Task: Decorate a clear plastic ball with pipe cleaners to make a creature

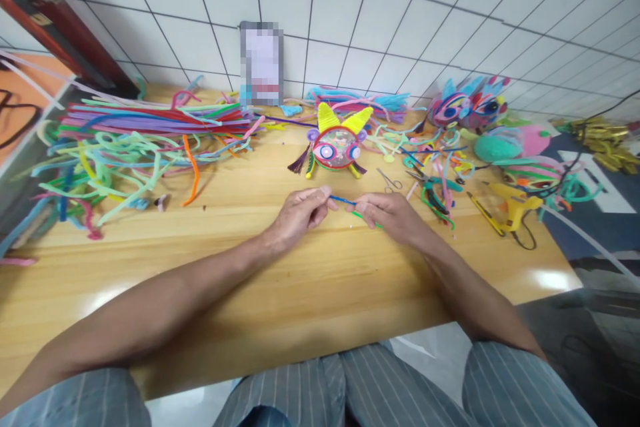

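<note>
My left hand [300, 213] and my right hand [387, 212] rest close together on the wooden table [225, 280]. Both pinch the ends of a short blue pipe cleaner [343, 200] stretched between them. A green pipe cleaner [361, 217] also shows under the fingers of my right hand. Just beyond the hands stands a round pipe-cleaner figure [336, 143] with yellow ears and a red and pink face.
A big heap of coloured pipe cleaners [130, 140] covers the table's left. Small scissors [389, 181], pliers [427, 181] and a yellow glue gun [513, 207] lie to the right, with more finished figures [470, 107] behind. A phone [261, 63] leans on the tiled wall.
</note>
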`<state>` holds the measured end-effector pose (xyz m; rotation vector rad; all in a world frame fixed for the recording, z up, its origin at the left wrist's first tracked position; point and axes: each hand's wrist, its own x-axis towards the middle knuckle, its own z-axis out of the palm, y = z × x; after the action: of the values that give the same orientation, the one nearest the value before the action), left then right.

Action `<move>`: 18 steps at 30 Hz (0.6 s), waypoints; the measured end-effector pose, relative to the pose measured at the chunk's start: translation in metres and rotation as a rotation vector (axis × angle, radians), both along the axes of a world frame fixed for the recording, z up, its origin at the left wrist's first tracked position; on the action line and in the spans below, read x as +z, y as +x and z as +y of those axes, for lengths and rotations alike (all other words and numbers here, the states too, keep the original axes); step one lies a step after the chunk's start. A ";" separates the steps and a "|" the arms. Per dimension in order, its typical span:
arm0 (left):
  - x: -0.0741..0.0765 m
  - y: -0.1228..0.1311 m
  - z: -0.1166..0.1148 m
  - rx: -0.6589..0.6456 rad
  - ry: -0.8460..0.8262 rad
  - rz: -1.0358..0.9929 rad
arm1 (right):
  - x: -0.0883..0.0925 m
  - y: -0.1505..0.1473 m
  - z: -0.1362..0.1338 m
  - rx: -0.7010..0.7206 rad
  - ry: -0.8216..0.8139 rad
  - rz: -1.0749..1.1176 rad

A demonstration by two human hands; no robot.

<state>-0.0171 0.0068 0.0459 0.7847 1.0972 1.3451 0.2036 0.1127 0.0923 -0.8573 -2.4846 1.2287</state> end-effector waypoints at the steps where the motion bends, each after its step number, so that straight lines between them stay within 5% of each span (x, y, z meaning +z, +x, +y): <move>1: -0.001 -0.002 0.001 0.031 -0.008 0.003 | -0.001 0.000 0.001 -0.011 -0.009 0.002; 11: -0.001 0.000 0.002 0.094 -0.053 -0.004 | -0.009 0.010 0.011 0.023 -0.035 -0.073; 18: -0.001 0.004 0.001 0.042 -0.062 -0.043 | -0.033 -0.004 -0.014 -0.081 0.531 0.116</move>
<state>-0.0131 0.0073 0.0451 0.6878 1.1215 1.3504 0.1992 0.0983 0.0590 -0.7075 -2.4674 0.5253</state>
